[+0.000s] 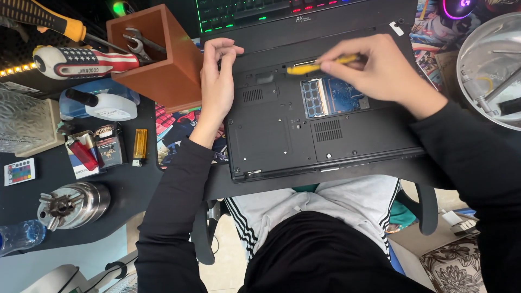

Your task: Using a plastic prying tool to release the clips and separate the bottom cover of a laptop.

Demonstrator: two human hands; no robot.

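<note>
A black laptop (282, 135) lies upside down on the desk in front of me, with a panel off and blue memory boards (325, 96) exposed. My right hand (374, 68) grips a thin yellow pry tool (312, 66), its tip at the upper edge of the open bay. My left hand (217, 81) rests at the laptop's upper left corner, fingers curled on the edge.
A brown wooden box (163, 65) holding wrenches stands left of the laptop. Screwdrivers (81, 61), a tape dispenser (103, 106), lighters (140, 145), a small remote (19, 171) and a metal cup (73, 205) lie on the left. A lit keyboard (244, 11) sits behind; a clear bowl (491, 70) sits at the right.
</note>
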